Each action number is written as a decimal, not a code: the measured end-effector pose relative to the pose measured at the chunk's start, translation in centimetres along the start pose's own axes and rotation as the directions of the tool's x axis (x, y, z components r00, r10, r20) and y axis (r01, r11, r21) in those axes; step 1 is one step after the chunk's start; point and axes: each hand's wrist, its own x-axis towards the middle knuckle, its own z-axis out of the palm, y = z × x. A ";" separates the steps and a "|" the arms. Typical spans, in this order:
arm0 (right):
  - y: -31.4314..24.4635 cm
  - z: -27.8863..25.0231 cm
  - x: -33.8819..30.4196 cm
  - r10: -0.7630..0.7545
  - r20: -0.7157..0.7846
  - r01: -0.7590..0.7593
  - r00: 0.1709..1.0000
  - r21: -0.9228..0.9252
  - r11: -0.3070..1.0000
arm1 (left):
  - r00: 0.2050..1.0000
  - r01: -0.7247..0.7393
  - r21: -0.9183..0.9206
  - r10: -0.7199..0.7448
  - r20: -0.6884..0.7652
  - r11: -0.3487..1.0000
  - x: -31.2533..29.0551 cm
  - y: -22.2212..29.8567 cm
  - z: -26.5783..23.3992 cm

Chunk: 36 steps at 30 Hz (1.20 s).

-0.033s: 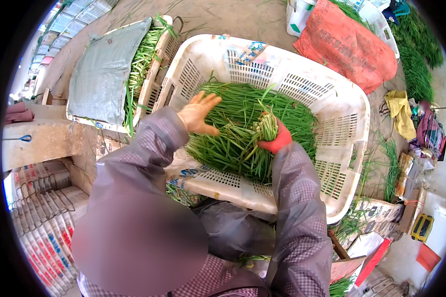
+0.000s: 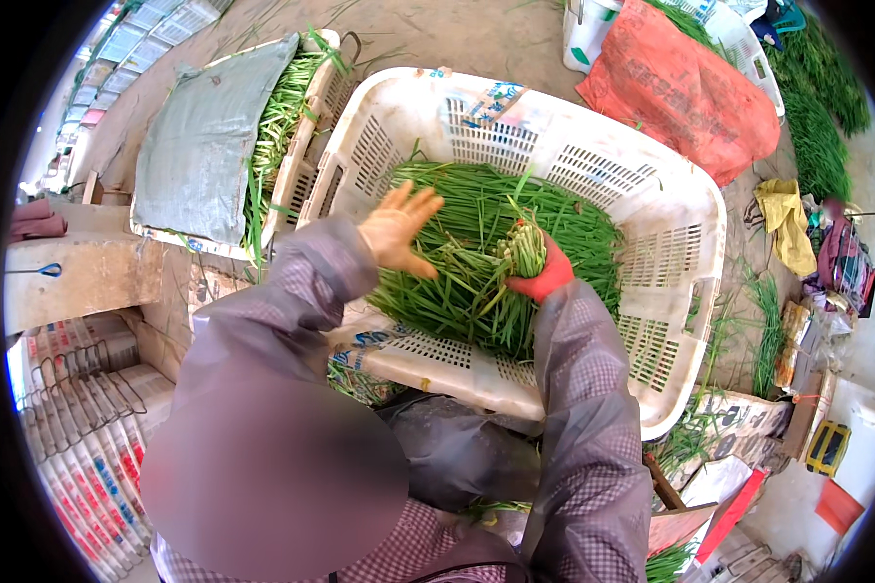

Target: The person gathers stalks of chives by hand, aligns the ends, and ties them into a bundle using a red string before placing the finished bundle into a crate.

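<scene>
A wide white plastic basket (image 2: 685, 180) with slotted walls stands in front of me, with a layer of long green chives (image 2: 578, 228) lying in it. My right hand (image 2: 546, 275), in a red glove, is closed around a bunch of chives (image 2: 522, 249). The bunch's pale stem ends are gathered near my fingers, and its leaves merge with those below. Over the left part of the same layer, my left hand (image 2: 400, 229) is open with its fingers spread, holding nothing. Whether its fingertips touch the leaves I cannot tell.
At the left, a grey cloth (image 2: 209, 146) partly covers another crate of greens. An orange-red sack (image 2: 681, 92) lies at the far right, beside a white bucket (image 2: 586, 37). More greens (image 2: 815, 136) are heaped behind it. Stacked crates (image 2: 87, 457) stand at the lower left.
My left hand has shifted slightly to the right over the chives. My right hand and its bunch look the same.
</scene>
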 end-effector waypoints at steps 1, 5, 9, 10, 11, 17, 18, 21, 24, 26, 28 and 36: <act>0.0 0.1 -0.1 0.005 -0.008 -0.005 1.000 0.012 1.000 | 0.998 -0.046 0.072 0.049 -0.035 0.996 0.4 1.1 1.1; 0.3 0.5 -0.1 -0.024 -0.005 0.024 1.000 -0.003 1.000 | 0.987 -0.139 0.142 0.148 -0.061 0.980 3.9 5.0 5.7; -1.0 0.5 -0.3 -0.097 0.110 0.125 0.989 -0.284 0.951 | 0.956 -0.099 0.198 0.148 -0.255 0.975 7.0 7.6 8.6; -1.6 1.2 -0.2 -0.153 0.171 0.212 0.973 -0.411 0.887 | 0.932 -0.009 0.345 0.133 -0.336 0.939 7.7 6.6 11.1; -2.0 1.4 -0.4 -0.219 0.111 0.244 0.969 -0.542 0.804 | 0.902 0.073 0.477 0.147 -0.407 0.876 7.8 6.9 11.3; -3.2 2.0 -1.2 -0.052 -0.098 0.036 0.994 -0.161 0.986 | 0.968 -0.173 0.043 0.178 -0.179 0.984 5.6 10.8 6.7; -3.3 2.1 -1.4 -0.002 -0.109 -0.010 0.994 -0.112 0.994 | 0.964 -0.175 0.096 0.190 -0.186 0.980 5.4 10.5 7.0; -2.1 -0.2 -2.4 -0.026 -0.247 0.082 0.969 0.217 0.973 | 0.987 -0.114 0.173 0.131 -0.092 0.978 4.9 8.4 8.5; -3.1 -3.1 -5.2 -0.199 -0.437 0.309 0.877 0.197 0.930 | 0.981 -0.147 0.253 0.109 0.158 0.956 3.7 2.8 13.0; -4.0 -6.8 -8.2 -0.169 -0.584 0.358 0.794 0.223 0.907 | 0.947 -0.185 0.236 0.110 0.300 0.954 3.3 1.3 14.6; -6.7 -9.3 -11.9 -0.193 -0.704 0.522 0.683 0.287 0.803 | 0.912 -0.130 0.172 0.049 0.407 0.977 2.4 1.0 14.7; -16.6 -12.4 -25.2 -0.371 -0.801 0.622 0.470 0.002 0.783 | 0.886 -0.388 -0.199 0.305 -0.348 0.900 1.2 12.9 -0.6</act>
